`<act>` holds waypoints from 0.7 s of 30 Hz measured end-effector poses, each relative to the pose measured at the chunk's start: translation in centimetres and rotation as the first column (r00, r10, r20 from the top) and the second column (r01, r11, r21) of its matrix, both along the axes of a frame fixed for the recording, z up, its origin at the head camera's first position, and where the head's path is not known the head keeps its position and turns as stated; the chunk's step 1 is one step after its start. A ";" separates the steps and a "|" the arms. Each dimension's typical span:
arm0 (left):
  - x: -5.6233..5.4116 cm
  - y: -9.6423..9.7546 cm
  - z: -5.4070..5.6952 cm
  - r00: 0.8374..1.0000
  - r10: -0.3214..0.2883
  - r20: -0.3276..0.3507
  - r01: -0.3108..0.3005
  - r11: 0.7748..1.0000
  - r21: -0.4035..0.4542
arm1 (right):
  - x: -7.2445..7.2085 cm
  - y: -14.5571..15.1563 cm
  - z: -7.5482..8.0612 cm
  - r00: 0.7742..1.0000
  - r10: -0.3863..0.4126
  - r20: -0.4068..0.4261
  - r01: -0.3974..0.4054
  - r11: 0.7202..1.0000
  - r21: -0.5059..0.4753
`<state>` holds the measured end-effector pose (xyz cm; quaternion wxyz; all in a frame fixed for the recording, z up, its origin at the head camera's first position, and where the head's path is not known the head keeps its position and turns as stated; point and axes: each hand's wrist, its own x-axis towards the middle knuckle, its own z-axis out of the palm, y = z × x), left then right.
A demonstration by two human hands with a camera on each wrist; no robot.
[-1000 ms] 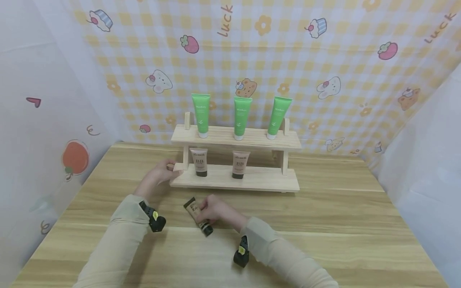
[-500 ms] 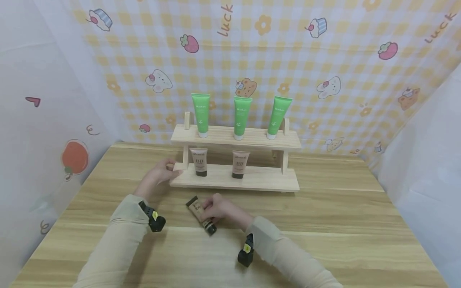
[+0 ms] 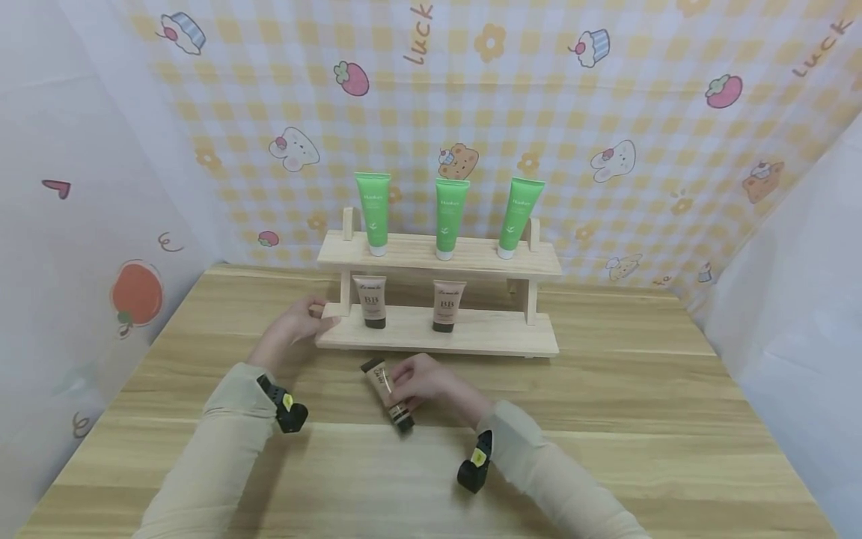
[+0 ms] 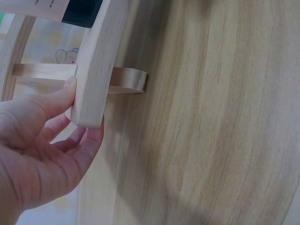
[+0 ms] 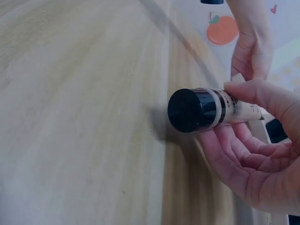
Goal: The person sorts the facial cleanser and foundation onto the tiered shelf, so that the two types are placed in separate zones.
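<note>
My right hand [image 3: 424,380] pinches a beige cosmetic tube with a black cap [image 5: 192,110] between thumb and fingers, tilted in front of the shelf. At the shelf's left end, my left hand [image 4: 51,150] grips the lower board [image 4: 96,70], thumb on one face and fingers curled under the other. Two beige BB cream tubes [image 3: 371,301] [image 3: 447,305] stand on their caps on the lower board of the wooden shelf [image 3: 438,256]. On the upper board stand three green tubes [image 3: 374,213] [image 3: 450,217] [image 3: 519,217] with white caps; the right one leans.
The wood-grain table [image 3: 640,389] spreads around the shelf on both sides and in front. Behind it hangs a yellow checked cloth [image 3: 404,112] with cartoon prints, and white cloth [image 3: 795,284] closes off the sides.
My right hand has moved a little to the right and toward the shelf with the beige tube in it. My left hand keeps its grip on the shelf's end.
</note>
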<state>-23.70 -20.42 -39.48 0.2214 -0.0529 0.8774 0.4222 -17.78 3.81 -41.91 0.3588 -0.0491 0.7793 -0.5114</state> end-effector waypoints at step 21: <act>0.1 -0.1 0.0 1.000 -0.017 -0.008 0.017 1.000 -0.008 | -0.6 3.7 0.7 0.998 0.062 -0.006 -0.062 0.998 -0.019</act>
